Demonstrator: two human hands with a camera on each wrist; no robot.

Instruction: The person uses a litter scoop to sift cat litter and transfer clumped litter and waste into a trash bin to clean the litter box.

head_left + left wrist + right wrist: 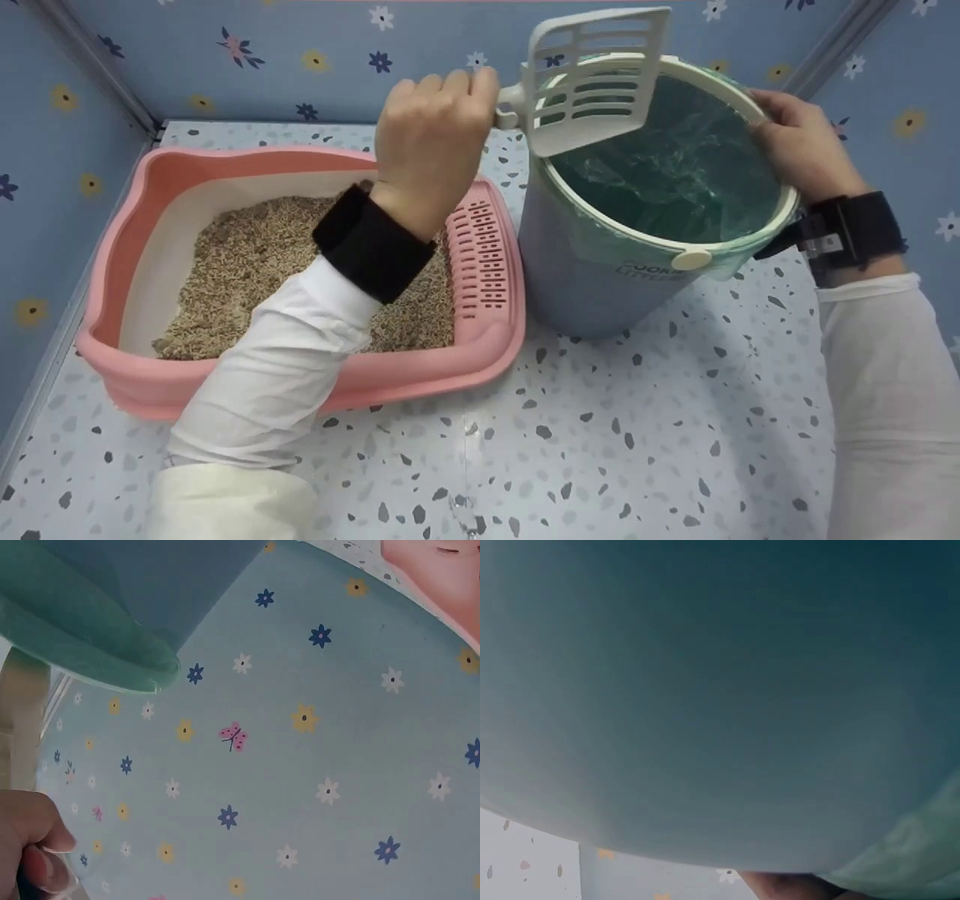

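In the head view my left hand (439, 131) grips the handle of a pale slotted litter scoop (592, 86). The scoop's head is tilted over the near-left rim of a blue-grey bin (577, 277), and no litter shows on it. A green plastic bag (667, 165) lines the bin, folded out over the rim. My right hand (806, 142) holds the bin's right rim, thumb inside and fingers outside. To the left stands a pink litter box (420, 367) with brown pellet litter (255, 255). The bin's wall (720, 705) fills most of the right wrist view.
A slotted step (480, 255) forms the litter box's right end, close beside the bin. Flower-patterned blue panels (300, 60) stand behind and at both sides. The floor (570, 450) is white with grey speckles.
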